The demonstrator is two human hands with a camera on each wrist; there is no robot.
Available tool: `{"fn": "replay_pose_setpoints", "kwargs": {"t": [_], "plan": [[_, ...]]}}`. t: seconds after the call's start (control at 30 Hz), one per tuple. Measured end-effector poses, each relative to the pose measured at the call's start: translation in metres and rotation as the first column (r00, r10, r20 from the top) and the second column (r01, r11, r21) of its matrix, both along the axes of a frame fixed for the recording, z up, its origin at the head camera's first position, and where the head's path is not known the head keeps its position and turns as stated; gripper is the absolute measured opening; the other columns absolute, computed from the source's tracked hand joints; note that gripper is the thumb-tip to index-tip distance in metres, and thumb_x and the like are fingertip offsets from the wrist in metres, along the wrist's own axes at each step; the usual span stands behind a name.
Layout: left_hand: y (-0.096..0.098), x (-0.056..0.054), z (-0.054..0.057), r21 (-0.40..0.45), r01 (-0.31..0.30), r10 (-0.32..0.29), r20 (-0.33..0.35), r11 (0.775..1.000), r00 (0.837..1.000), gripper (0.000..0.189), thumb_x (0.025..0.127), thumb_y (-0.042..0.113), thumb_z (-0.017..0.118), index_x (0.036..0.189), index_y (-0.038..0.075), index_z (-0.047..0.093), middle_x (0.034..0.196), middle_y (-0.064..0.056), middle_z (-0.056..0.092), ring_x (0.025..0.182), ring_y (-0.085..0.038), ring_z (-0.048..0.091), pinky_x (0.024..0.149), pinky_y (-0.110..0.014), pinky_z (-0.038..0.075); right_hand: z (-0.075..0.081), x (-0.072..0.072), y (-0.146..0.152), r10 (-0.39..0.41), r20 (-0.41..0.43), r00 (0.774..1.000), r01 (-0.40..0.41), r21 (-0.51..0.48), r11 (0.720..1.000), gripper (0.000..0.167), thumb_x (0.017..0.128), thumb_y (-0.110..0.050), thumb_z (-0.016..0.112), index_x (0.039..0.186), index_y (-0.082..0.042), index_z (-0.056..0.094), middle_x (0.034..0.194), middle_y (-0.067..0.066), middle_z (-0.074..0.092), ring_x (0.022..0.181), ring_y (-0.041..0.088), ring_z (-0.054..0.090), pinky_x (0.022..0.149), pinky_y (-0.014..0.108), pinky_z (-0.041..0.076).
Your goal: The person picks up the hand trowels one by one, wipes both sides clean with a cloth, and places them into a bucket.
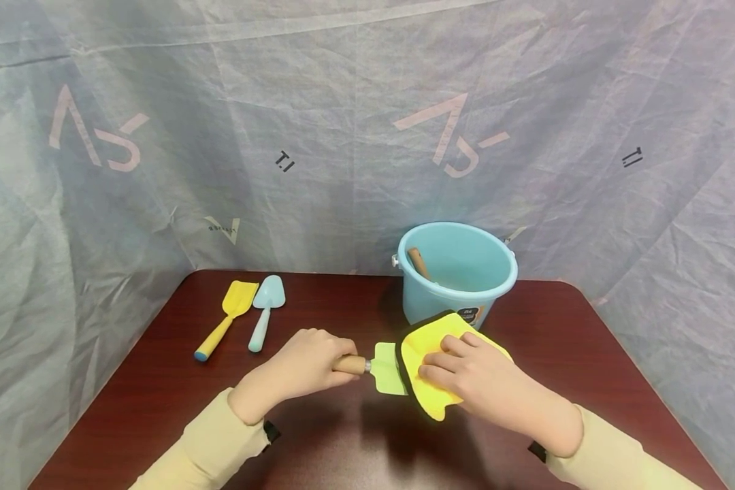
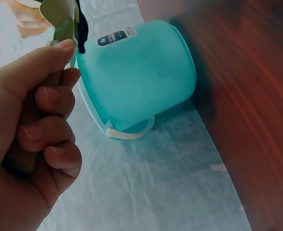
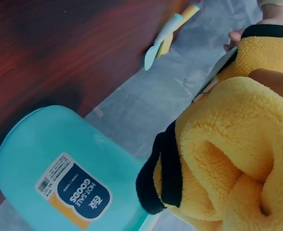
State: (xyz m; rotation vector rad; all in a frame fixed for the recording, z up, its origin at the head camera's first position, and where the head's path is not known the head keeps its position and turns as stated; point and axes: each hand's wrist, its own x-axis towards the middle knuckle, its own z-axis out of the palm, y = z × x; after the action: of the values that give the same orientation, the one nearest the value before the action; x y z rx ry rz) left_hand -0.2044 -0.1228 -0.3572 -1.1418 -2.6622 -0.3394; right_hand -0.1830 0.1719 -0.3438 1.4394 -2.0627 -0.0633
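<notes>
My left hand [image 1: 309, 364] grips the wooden handle of a small garden spade with a light green blade [image 1: 386, 369]. The blade points right and its far end is covered by a yellow cloth [image 1: 418, 350] with a black edge. Over the cloth lies my right hand [image 1: 478, 378], its fingers bent and gripping it against the blade. In the right wrist view the fluffy cloth [image 3: 242, 139] is bunched and folded, hiding most of that hand. Curled fingers wrap the handle in the left wrist view, where the left hand [image 2: 40, 120] is close up.
Behind the cloth stands a light blue bucket [image 1: 425, 299] with a wooden-handled tool [image 1: 418, 262] leaning inside. A yellow toy shovel [image 1: 220, 327] and a pale blue trowel [image 1: 266, 309] lie at the back left of the dark red table [image 1: 318, 306]. Grey fabric [image 1: 343, 136] hangs around it.
</notes>
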Motion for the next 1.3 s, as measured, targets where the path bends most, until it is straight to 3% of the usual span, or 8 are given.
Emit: {"fn": "replay_pose_setpoints", "kwargs": {"t": [0.6,1.0,1.2,1.3], "plan": [[-0.017,0.001,0.004,0.02,-0.01,0.01,-0.008,1.0,1.0,0.014,0.073,0.031,0.077,0.08,0.025,0.066,0.058,0.019,0.048,0.049,0.0,0.036,0.044,-0.019,0.03,-0.002,0.001,0.018,0.003,0.008,1.0,-0.002,-0.026,1.0,0.053,0.053,-0.002,0.073,0.103,-0.015,0.065,0.096,-0.006,0.065,0.081,0.018,0.05,0.074,0.034,0.039],[-0.025,0.003,0.003,0.033,-0.02,0.019,0.032,0.999,0.999,0.012,0.075,0.029,0.076,0.08,0.025,0.066,0.058,0.02,0.047,0.05,0.0,0.037,0.044,-0.019,0.031,-0.006,0.002,0.028,-0.009,0.003,1.0,0.01,-0.039,0.999,0.051,0.052,-0.002,0.072,0.102,-0.015,0.066,0.095,-0.006,0.064,0.08,0.019,0.049,0.073,0.035,0.039],[-0.03,0.003,0.005,0.064,-0.023,0.023,-0.009,0.998,1.0,0.012,0.074,0.029,0.076,0.079,0.026,0.066,0.059,0.022,0.048,0.051,0.001,0.039,0.044,-0.018,0.031,-0.008,0.002,0.034,-0.035,0.025,0.999,0.036,-0.036,0.999,0.037,0.067,-0.004,0.055,0.102,-0.015,0.065,0.095,-0.006,0.064,0.081,0.019,0.049,0.074,0.035,0.038],[-0.032,0.003,0.008,0.075,-0.025,0.026,-0.013,0.997,1.0,0.013,0.074,0.031,0.077,0.079,0.026,0.066,0.059,0.022,0.047,0.051,0.002,0.039,0.043,-0.018,0.031,-0.01,0.001,0.037,-0.041,0.023,0.999,0.042,-0.036,0.998,0.036,0.069,-0.005,0.051,0.101,-0.014,0.065,0.094,-0.006,0.064,0.081,0.019,0.049,0.073,0.035,0.038]]}}
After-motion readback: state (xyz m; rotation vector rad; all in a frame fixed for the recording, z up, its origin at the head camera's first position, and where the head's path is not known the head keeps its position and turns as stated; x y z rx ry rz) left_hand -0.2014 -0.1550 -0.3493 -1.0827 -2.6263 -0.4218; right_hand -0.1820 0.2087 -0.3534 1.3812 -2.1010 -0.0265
